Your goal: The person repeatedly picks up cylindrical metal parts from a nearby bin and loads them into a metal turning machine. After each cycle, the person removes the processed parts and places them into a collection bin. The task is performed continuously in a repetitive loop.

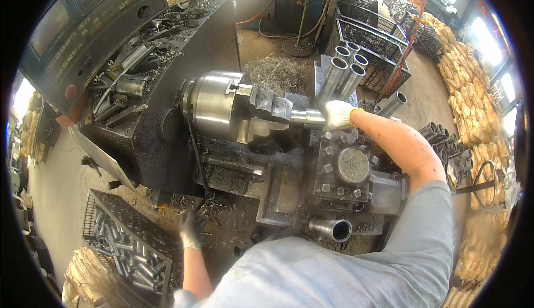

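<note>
My right hand, in a white knit glove, is wrapped round the outer end of a shiny metal tube. The tube's other end sits between the stepped jaws of a large lathe chuck. Lower left, my left hand wears a glove with dark, dirty fingers. It closes at the lower end of a thin black lever that hangs in front of the machine; its fingertips are blurred against the dark background. Beneath my right forearm stands the bolted tool post.
Several upright tubes stand behind the tool post, and one tube lies before me. A crate of short tubes is at lower left. Tools and shavings cover the headstock. Wire bins and stacked sacks stand to the right.
</note>
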A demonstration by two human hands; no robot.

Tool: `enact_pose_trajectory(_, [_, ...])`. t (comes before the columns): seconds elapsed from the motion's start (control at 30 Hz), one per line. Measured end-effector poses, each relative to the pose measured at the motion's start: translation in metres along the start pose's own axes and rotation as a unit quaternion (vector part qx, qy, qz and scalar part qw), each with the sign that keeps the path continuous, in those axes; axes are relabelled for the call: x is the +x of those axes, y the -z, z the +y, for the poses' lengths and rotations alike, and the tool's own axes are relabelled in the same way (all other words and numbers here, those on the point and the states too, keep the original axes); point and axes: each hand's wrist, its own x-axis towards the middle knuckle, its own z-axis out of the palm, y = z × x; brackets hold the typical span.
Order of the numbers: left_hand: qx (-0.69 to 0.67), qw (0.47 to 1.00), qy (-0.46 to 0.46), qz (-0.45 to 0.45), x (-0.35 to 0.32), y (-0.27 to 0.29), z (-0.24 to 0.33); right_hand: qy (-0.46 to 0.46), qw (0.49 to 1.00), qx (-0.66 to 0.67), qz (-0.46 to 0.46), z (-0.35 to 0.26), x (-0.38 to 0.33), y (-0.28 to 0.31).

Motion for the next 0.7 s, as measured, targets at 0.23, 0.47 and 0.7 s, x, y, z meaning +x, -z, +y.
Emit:
enact_pose_trajectory(0.23, [-0.081,0.992,-0.04,0.083,0.039,0.068,0.026,0.016,0.986,0.164,-0.003,-0.026,0.025,-0.004])
enact_pose_trajectory(0.47, [-0.156,0.987,0.011,0.039,0.051,0.072,0.063,0.07,0.99,0.118,0.029,-0.029,0.016,0.003])
enact_pose_trajectory(0.7, [-0.151,0.983,0.094,0.053,0.055,0.074,0.087,0.011,0.961,0.261,-0.089,-0.034,0.034,0.016])
